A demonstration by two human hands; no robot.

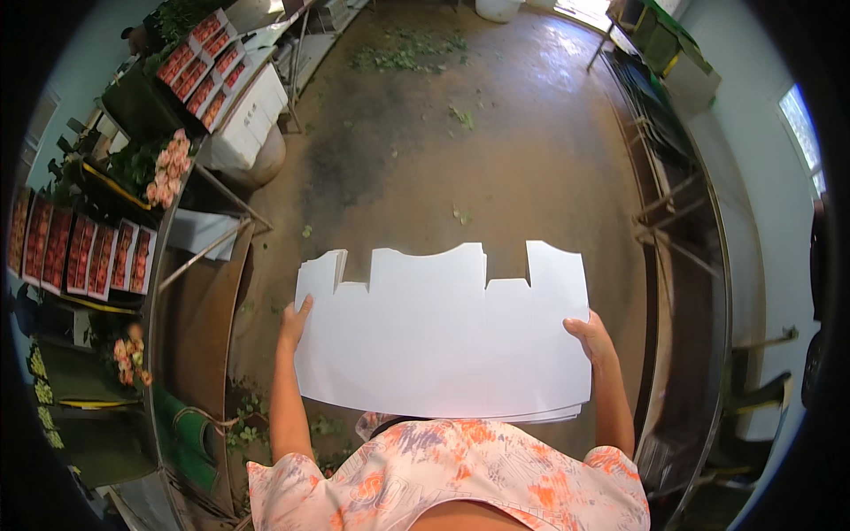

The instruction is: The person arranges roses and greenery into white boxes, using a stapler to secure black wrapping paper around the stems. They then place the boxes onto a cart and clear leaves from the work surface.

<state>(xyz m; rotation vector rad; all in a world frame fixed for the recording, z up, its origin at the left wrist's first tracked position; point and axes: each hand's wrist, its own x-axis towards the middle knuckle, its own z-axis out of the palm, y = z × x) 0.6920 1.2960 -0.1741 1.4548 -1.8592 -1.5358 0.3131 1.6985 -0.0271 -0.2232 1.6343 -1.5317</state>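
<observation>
A stack of white die-cut cardboard sheets (pixel 441 338) lies across the front of my body, between my two hands. Its far edge has notches and tabs; the near edge shows several layers slightly fanned at the right. My left hand (pixel 295 323) grips the left edge, thumb on top and fingers mostly hidden behind. At the right edge my right hand (pixel 590 332) holds the stack the same way, its thumb lying on the top sheet.
Along the left runs a table (pixel 155 318) bearing boxed rose bunches (pixel 99 255), loose pink roses (pixel 170 169) and green holders. Leaves (pixel 408 50) litter the brown floor (pixel 412 159). A metal-framed rack (pixel 714 219) lines the right wall. A white box (pixel 249 123) stands at the upper left.
</observation>
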